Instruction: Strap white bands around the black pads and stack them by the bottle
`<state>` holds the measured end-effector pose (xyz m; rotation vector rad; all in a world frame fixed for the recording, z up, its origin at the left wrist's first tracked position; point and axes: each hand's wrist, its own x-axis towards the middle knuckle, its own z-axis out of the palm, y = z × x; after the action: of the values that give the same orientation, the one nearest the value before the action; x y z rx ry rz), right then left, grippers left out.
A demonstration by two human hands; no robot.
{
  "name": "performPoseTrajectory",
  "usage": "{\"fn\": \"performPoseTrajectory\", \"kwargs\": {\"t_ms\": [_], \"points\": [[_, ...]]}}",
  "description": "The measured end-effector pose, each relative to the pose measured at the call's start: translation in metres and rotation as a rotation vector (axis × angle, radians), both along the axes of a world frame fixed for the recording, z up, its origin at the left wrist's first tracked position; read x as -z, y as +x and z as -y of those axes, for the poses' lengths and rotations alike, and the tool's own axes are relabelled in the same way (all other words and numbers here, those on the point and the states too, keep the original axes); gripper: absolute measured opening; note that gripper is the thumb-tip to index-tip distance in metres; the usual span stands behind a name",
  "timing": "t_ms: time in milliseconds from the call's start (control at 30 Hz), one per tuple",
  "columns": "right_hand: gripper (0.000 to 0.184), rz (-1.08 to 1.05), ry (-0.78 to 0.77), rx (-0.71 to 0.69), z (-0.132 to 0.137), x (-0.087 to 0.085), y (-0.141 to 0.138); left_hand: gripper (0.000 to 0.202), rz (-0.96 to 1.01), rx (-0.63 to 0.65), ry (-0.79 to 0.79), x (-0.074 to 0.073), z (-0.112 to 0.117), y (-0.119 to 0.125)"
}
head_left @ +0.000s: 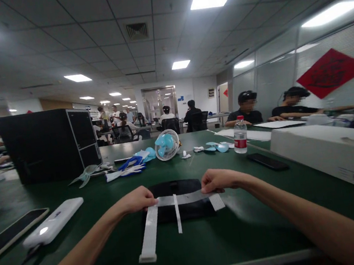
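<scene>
My left hand (137,199) and my right hand (218,180) are both closed, each pinching one end of a grey strip (182,198) stretched flat between them. The strip runs over a black pad (178,200) on the green table (211,237). A long white ribbed strap (150,235) hangs down from under my left hand. A thin white strip (177,213) lies across the middle, and a short white ribbed piece (217,202) sits below my right hand.
A small blue fan (166,145), blue and white parts (130,165), a water bottle (239,135), a black phone (267,161), a white box (335,156), a black computer case (50,143), a white power bank (54,221). Two people sit far right, others behind.
</scene>
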<state>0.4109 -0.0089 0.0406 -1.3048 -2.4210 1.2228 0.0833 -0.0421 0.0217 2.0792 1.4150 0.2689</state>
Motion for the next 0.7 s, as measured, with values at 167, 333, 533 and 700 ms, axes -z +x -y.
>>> {"fn": "performPoseTrajectory", "kwargs": {"t_ms": [167, 333, 533, 700], "points": [[0.019, 0.095, 0.04, 0.002, -0.003, 0.008, -0.005, 0.04, -0.097, 0.019, 0.044, 0.005, -0.006, -0.003], [0.021, 0.186, 0.088, 0.011, -0.002, 0.009, -0.008, 0.038, -0.147, 0.013, 0.053, 0.002, 0.0, 0.0], [0.023, 0.235, 0.162, 0.026, -0.005, 0.012, -0.01, 0.037, -0.191, 0.002, 0.079, 0.005, 0.0, 0.002], [0.025, 0.302, 0.254, 0.045, -0.001, 0.012, -0.012, 0.032, -0.243, -0.013, 0.157, 0.006, 0.0, 0.003]]}}
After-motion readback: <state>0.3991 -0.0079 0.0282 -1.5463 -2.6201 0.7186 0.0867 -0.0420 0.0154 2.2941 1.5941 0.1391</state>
